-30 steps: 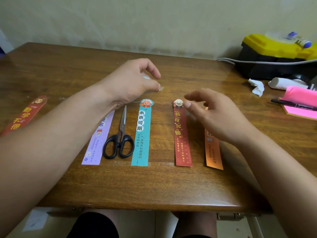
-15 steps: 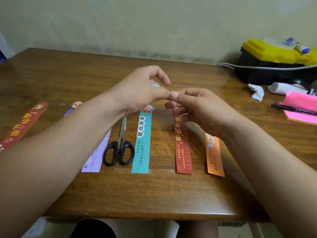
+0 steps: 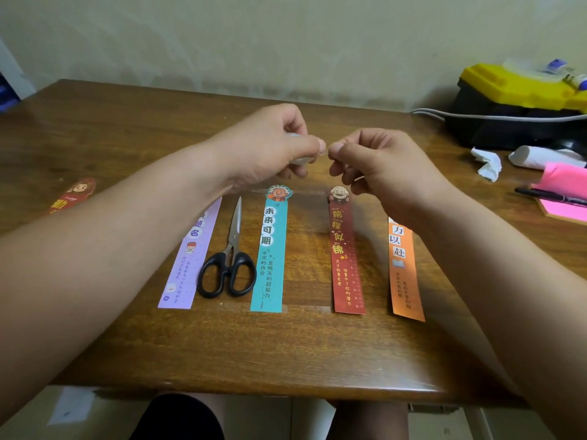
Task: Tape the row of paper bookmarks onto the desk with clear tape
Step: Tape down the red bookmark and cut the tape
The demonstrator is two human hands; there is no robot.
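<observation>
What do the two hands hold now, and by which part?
Left hand grips the clear tape roll, mostly hidden inside its grip. Right hand pinches beside the roll, probably the tape's free end.

From the black-handled steel scissors (image 3: 227,265), wooden desk (image 3: 286,350) lies bare nearer than the handles and well beyond the tip; up-right of the tip your left hand (image 3: 270,144) and right hand (image 3: 374,163) hover fingertip-close, a yellow-and-black plastic toolbox (image 3: 514,106) farther right.
</observation>
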